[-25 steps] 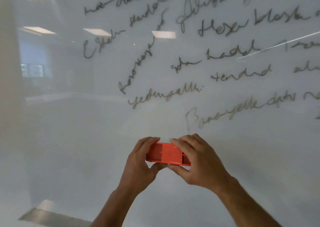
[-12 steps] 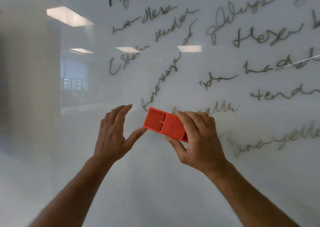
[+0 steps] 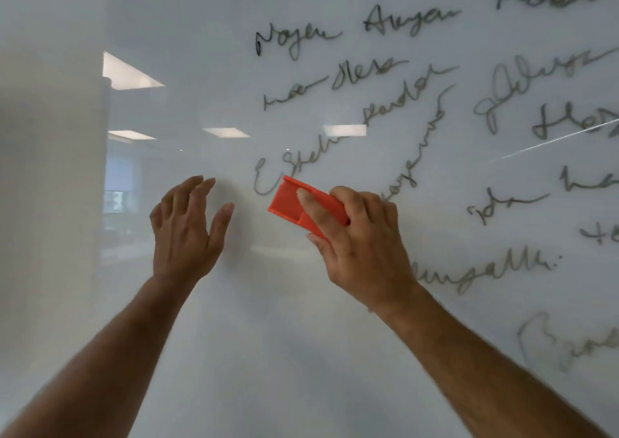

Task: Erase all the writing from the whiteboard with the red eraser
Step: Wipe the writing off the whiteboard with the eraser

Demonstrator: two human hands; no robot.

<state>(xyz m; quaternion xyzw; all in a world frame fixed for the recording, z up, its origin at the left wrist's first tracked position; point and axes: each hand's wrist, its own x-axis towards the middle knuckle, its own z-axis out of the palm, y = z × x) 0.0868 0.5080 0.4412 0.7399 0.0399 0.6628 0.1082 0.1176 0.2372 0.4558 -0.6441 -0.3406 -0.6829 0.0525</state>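
A glossy whiteboard (image 3: 301, 354) fills the view, with dark handwriting (image 3: 335, 79) spread over its upper and right parts. The red eraser (image 3: 288, 203) is a flat rectangular block, tilted, just below and right of the scrawled word starting with a big "E" (image 3: 264, 176). My right hand (image 3: 358, 246) grips the eraser from its right end, index finger laid along its back. My left hand (image 3: 187, 226) hovers to the left of the eraser, fingers spread, holding nothing. I cannot tell whether the eraser touches the board.
The board's left and lower areas carry no writing. Reflections of ceiling lights (image 3: 127, 72) and a window (image 3: 119, 196) show on the left of the board. A pale vertical band (image 3: 50, 203) runs down the far left.
Both hands held the eraser low on the board; my left hand let go and moved left. My right hand carried the eraser up to the word starting with "E".
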